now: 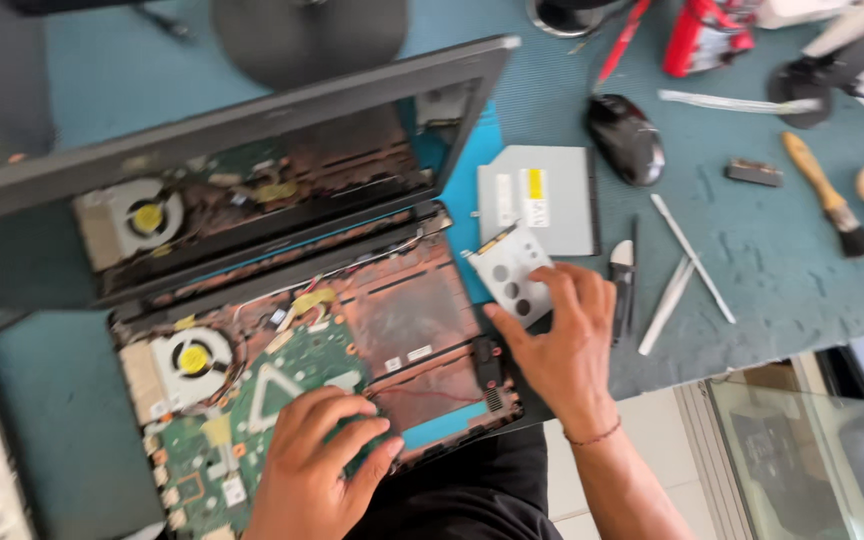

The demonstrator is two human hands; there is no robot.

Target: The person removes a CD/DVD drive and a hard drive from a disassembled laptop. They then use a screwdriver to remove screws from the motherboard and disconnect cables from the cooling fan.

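The green circuit board point(252, 420) of the opened black laptop is being covered at five o'clock by the left hand point(317, 465), and its lower corner is being cut off by the bottom edge. The grey perforated metal bracket point(512, 270) is being partly hidden under the right hand point(562, 340). At one o'clock, the red cylindrical container point(702, 35) is being cropped and blurred.
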